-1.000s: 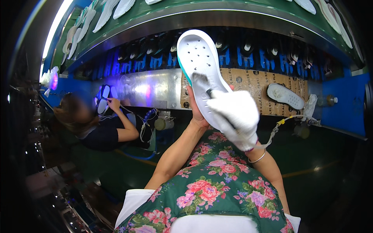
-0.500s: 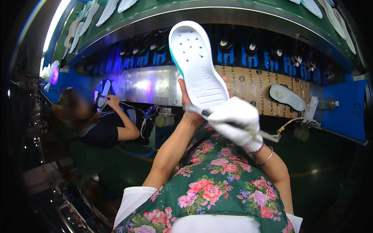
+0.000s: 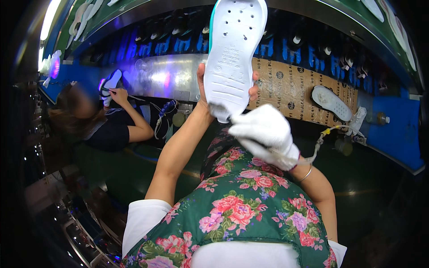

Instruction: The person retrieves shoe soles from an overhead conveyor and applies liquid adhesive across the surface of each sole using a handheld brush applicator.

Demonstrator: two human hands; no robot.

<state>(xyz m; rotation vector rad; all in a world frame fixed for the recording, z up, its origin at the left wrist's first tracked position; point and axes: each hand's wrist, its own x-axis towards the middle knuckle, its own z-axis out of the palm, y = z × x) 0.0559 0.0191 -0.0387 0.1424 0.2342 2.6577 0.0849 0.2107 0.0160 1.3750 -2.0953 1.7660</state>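
My left hand (image 3: 203, 87) grips a white shoe sole (image 3: 230, 67) from behind, fingers curled along both its edges. The sole has small holes toward its far end, raised ribs toward its near end, and a teal strip on its left side. A white knitted glove covers my right hand (image 3: 266, 131), which is closed on a brush (image 3: 219, 111). Its blurred grey bristles lie over the sole's near end. A clear tube (image 3: 318, 145) trails from beside my right wrist toward the bench. The sole's far tip runs out of view.
Cardboard (image 3: 286, 94) covers part of the metal bench (image 3: 178, 73), with another sole (image 3: 331, 102) on it. A bottle (image 3: 380, 118) stands by the blue side panel (image 3: 402, 129). Hanging shoe parts line the back under a green conveyor. At left, a co-worker (image 3: 111, 129) handles a shoe piece.
The sole has shifted up and slightly right in view. The brush has come from beside my left wrist onto the sole's near end. The whole view has also shifted a little.
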